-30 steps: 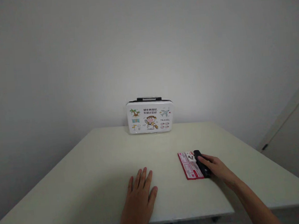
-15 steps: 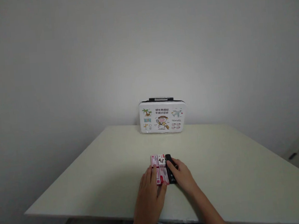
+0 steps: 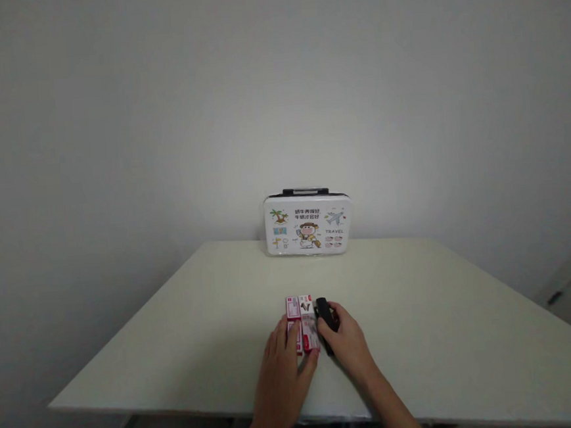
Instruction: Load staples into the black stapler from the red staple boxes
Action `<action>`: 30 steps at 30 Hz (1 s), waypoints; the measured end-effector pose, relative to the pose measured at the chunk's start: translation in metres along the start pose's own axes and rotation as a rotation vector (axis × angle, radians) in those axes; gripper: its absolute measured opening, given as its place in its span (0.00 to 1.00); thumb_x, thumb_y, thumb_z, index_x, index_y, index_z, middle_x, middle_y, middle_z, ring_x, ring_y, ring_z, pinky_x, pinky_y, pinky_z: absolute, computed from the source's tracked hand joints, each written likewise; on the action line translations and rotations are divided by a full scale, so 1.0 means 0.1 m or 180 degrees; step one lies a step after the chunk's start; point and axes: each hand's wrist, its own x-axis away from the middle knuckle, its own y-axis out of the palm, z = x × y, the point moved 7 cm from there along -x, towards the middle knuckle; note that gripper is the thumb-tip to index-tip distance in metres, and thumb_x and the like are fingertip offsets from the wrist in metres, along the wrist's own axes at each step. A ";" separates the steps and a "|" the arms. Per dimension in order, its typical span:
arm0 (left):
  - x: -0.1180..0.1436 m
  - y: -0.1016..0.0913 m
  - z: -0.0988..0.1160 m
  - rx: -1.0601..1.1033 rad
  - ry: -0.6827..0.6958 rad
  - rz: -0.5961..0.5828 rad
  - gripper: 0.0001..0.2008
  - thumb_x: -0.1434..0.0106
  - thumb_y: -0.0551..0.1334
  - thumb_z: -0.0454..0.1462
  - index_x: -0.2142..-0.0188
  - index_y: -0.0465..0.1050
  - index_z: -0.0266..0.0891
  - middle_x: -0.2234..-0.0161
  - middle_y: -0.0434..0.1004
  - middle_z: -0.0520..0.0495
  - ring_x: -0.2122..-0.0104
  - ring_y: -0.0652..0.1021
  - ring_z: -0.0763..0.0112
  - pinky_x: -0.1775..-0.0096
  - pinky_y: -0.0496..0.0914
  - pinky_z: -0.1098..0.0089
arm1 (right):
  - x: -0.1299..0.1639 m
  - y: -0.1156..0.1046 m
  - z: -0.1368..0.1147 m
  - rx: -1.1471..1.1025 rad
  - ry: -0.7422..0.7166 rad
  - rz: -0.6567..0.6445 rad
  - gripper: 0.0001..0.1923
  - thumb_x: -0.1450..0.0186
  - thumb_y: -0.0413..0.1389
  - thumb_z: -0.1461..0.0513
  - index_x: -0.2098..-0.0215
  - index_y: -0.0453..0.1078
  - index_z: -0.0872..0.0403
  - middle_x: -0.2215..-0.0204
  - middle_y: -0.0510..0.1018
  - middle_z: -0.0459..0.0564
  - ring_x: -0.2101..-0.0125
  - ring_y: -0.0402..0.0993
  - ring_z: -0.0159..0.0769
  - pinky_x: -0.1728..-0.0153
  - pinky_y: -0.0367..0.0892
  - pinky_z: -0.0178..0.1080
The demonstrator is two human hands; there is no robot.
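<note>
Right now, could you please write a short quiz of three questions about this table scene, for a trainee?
1. True or false: the left hand rests on the red and white packet.
2. Which thing does the right hand touch? A. the black object B. the white case C. nothing
3. Where does the white case stand on the table: at the near edge or at the far edge by the wall?

Key
1. True; its fingers lie on the packet.
2. A; the fingers are on the black object, right beside the packet.
3. At the far edge by the wall, upright, with its black handle on top.
</note>
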 end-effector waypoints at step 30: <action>-0.01 -0.32 -1.08 -0.0715 -0.0008 -0.0095 0.27 0.25 0.44 0.40 0.29 0.45 0.45 0.29 0.49 0.45 0.30 0.50 0.59 0.34 0.57 0.48 | -0.07 1.32 -0.32 0.0021 0.0305 -0.0674 0.19 0.41 0.64 0.48 0.63 0.66 0.51 0.71 0.76 0.42 0.72 0.71 0.33 0.72 0.57 0.34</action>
